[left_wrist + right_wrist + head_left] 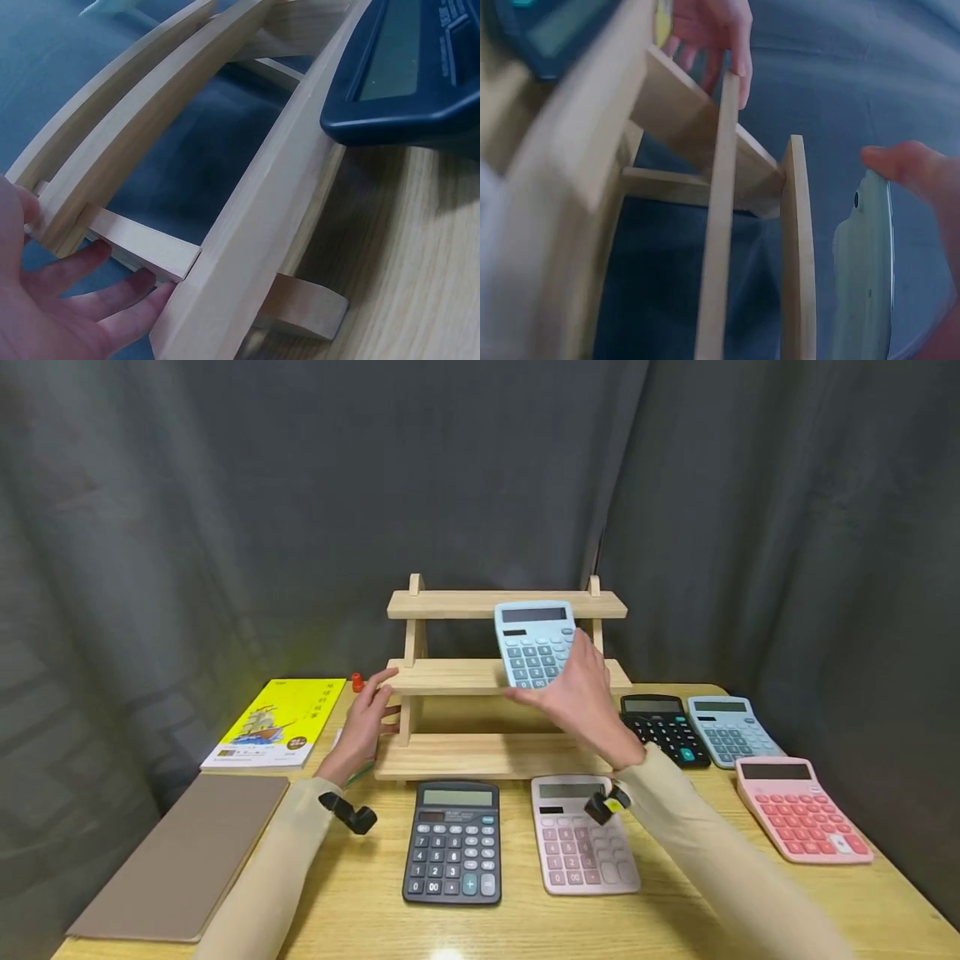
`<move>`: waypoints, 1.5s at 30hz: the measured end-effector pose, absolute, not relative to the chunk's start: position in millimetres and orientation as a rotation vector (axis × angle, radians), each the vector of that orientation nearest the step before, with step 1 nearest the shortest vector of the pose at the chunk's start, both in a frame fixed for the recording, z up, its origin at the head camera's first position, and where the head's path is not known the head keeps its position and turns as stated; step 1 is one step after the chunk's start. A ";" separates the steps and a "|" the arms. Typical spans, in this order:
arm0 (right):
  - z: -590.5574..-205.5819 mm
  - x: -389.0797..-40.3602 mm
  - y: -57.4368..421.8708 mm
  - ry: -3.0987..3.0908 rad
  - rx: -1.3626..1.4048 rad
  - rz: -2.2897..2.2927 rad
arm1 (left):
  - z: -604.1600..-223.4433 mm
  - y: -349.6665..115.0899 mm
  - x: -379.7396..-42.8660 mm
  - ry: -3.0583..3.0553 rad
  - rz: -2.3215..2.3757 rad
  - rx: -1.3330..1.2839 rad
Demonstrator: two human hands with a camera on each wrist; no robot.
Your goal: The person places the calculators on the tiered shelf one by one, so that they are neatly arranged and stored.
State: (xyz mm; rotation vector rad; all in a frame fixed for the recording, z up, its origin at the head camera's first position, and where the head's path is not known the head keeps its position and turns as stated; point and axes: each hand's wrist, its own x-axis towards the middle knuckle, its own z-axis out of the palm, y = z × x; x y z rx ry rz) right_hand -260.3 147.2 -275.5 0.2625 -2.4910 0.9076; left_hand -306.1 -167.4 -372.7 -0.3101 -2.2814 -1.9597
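Matt wood shelf stand (450,677), smooth plastic light-blue calculator (534,642), matt cloth curtain (375,485), wood-grained tabletop (360,877)

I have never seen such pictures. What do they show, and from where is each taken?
No machine here, only a person's two bare hands. The wide picture is taken from the head, the others from the left and right wrists. The right hand has a pale blue rectangular calculator in its grip, near a stepped pale wooden rack; the left hand touches the rack's left end. On the wooden table lie a yellow-covered book, a flat brown notebook and five other calculators: dark grey, black, pale blue, pale pink, bright pink.
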 end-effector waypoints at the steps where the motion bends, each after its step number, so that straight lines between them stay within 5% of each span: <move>1: -271.5 -267.5 139.3 -2.499 0.254 0.903 | -373.2 -167.2 -306.9 -2.279 -1.960 -0.312; 22: -238.2 -366.5 17.1 -2.693 0.030 0.644 | -384.6 -167.5 -308.4 -2.272 -2.006 -0.299; 45: -236.4 -374.3 10.7 -2.699 0.040 0.549 | -383.3 -170.4 -310.7 -2.286 -1.926 -0.327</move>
